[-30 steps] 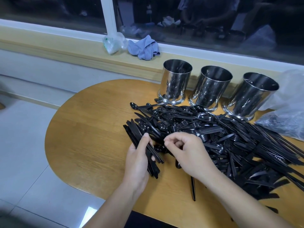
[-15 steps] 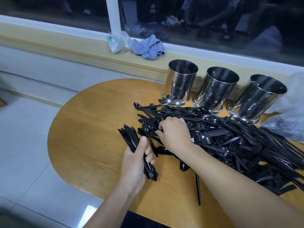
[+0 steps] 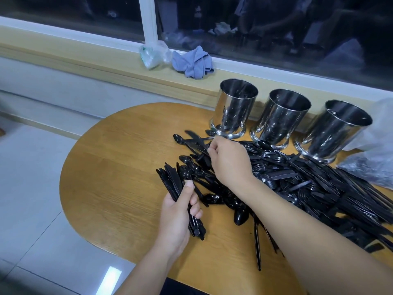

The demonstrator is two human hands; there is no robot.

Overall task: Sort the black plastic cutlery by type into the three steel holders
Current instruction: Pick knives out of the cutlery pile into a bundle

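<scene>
A big heap of black plastic cutlery (image 3: 302, 179) covers the right half of the wooden table (image 3: 119, 167). Three steel holders stand in a row at the back: left holder (image 3: 235, 107), middle holder (image 3: 284, 118), right holder (image 3: 336, 130). My left hand (image 3: 176, 216) grips a bundle of black knives (image 3: 170, 184), blades pointing away from me. My right hand (image 3: 227, 160) reaches to the heap's far left edge, just in front of the left holder, and pinches a black knife (image 3: 195, 143) that looks blurred.
A clear plastic bag (image 3: 374, 158) lies at the right edge beside the right holder. A blue cloth (image 3: 193, 62) and a crumpled clear bag (image 3: 153, 54) sit on the window sill. The table's rounded left end borders a tiled floor (image 3: 32, 188).
My right hand has moved away from me, from beside my left hand to the heap's far edge near the left holder, and has taken a knife. My left hand keeps its bundle.
</scene>
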